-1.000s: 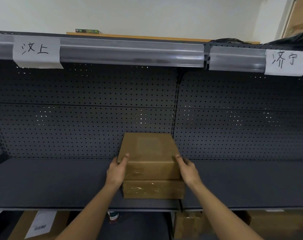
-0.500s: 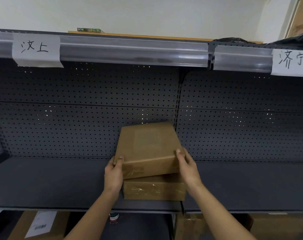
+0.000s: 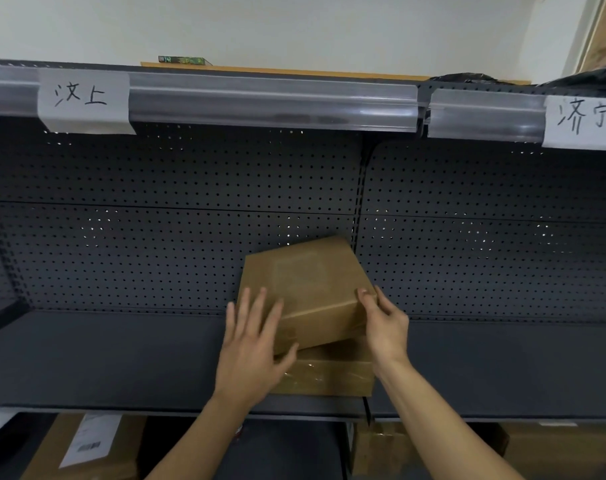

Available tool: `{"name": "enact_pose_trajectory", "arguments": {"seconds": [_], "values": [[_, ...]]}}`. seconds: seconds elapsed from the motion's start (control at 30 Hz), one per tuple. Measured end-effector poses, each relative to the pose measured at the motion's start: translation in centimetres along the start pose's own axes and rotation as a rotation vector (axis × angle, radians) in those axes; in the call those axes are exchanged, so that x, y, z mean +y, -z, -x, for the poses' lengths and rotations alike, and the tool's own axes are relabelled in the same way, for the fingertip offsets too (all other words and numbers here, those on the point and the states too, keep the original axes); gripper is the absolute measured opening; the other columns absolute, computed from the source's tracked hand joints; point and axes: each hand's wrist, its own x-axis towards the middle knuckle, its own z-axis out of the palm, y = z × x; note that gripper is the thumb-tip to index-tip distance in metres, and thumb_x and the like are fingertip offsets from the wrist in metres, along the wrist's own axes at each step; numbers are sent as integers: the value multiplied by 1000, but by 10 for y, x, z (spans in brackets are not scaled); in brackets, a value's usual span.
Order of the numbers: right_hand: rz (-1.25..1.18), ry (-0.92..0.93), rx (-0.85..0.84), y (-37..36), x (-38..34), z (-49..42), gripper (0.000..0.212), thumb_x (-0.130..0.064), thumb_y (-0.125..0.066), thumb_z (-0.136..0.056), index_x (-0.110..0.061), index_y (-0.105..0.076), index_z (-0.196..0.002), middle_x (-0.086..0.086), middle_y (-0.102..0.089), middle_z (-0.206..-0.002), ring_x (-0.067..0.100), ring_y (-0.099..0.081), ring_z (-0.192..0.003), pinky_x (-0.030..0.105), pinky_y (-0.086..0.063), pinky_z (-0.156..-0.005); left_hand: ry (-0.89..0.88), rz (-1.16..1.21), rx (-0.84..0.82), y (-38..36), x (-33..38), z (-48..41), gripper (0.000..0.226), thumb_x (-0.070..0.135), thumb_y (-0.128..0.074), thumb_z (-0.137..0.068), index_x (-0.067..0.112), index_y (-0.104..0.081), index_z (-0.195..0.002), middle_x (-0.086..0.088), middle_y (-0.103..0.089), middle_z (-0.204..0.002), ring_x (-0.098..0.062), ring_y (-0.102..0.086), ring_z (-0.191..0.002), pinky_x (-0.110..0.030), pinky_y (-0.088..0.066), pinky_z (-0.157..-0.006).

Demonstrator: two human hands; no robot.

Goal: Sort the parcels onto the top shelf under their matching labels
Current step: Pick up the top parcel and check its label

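Observation:
Two brown cardboard parcels are stacked mid-shelf on the dark grey shelf [image 3: 104,358]. The upper parcel [image 3: 308,289] is tilted, its near left corner raised off the lower parcel [image 3: 332,375], which lies flat. My right hand [image 3: 384,323] grips the upper parcel's near right corner. My left hand [image 3: 253,344] lies against its near left side, fingers spread, thumb under the edge. Two white paper labels hang on the rail above: a left label [image 3: 83,100] and a right label [image 3: 584,121], both handwritten.
A perforated dark back panel [image 3: 176,216] closes the shelf behind, with an upright post [image 3: 360,188] at the middle. Below the shelf stand more cardboard boxes, one with a white shipping label [image 3: 90,441]. A black bag [image 3: 467,77] lies above on the right.
The upper parcel has been lifted and tilted up off the lower one. My left hand has shifted from a side grip to a spread-finger hold at the parcel's near left.

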Motion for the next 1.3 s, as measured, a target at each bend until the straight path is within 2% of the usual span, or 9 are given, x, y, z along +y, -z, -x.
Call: {"name": "enact_pose_trajectory", "arguments": {"seconds": [0.2, 0.3, 0.53, 0.73, 0.9, 1.07, 1.13, 1.2, 1.3], "values": [[37, 52, -56, -8, -8, 11, 62, -41, -72, -88, -20, -54, -144, 0, -65, -137, 18, -55, -130, 42, -42, -114, -52, -117, -20, -1, 17, -4, 112, 40, -91, -56, 22, -37, -152, -21, -53, -144, -43, -50, -130, -62, -35, -108], [31, 57, -76, -8, -12, 14, 64, -43, -74, -86, -22, -55, -143, -2, -66, -134, 17, -56, -128, 43, -42, -113, -31, -113, 29, 1, 18, -3, 111, 33, -93, -50, 23, -40, -147, -19, -59, -133, -40, -57, -116, -58, -42, -96], [93, 212, -177, -1, -21, 25, 60, -49, -59, -95, -22, -49, -148, -5, -55, -145, 5, -47, -125, 24, -35, -102, 126, 18, 85, 6, 17, -4, 110, 37, -94, -50, 20, -40, -144, -14, -61, -132, -37, -58, -115, -56, -44, -95], [157, 138, -180, 11, -3, 25, 50, -50, -53, -98, -28, -52, -143, -7, -53, -146, 13, -46, -137, 39, -36, -117, 529, 568, 230, 27, 17, -10, 111, 48, -89, -61, 28, -25, -150, -7, -48, -145, -28, -46, -134, -55, -42, -107], [232, 68, -286, 15, 19, 27, 51, -44, -53, -100, -23, -49, -146, -6, -51, -148, 12, -47, -135, 27, -34, -108, 697, 1031, 307, 37, 22, -9, 114, 39, -92, -63, 30, -21, -152, 3, -46, -146, -19, -45, -133, -42, -39, -111], [189, -164, -445, 4, 42, 37, 98, -78, -66, -71, -34, -36, -154, -13, -47, -152, 16, -41, -143, 45, -29, -121, 910, 1453, 272, 31, 35, -3, 93, 35, -89, -68, 30, -35, -144, 5, -63, -127, -15, -62, -114, -47, -49, -104], [-15, -263, -537, -1, 50, 41, 81, -60, -71, -80, -37, -40, -151, -9, -59, -144, 15, -53, -133, 43, -42, -114, 990, 1584, 237, 24, 40, 1, 91, 38, -88, -68, 32, -37, -143, 2, -66, -124, -18, -65, -111, -51, -52, -100], [-128, -304, -567, -5, 52, 48, 55, -42, -66, -92, -45, -46, -142, -4, -69, -133, 23, -62, -124, 39, -57, -92, 1040, 1651, 213, 19, 46, 6, 89, 37, -87, -70, 32, -36, -143, 2, -66, -125, -20, -66, -111, -54, -53, -98], [-215, -295, -571, -6, 53, 51, 49, -36, -63, -95, -53, -46, -137, -3, -70, -130, 29, -61, -124, 42, -59, -79, 1065, 1728, 200, 14, 51, 11, 81, 30, -83, -77, 31, -35, -142, -3, -65, -128, -24, -65, -112, -58, -54, -94]]}}
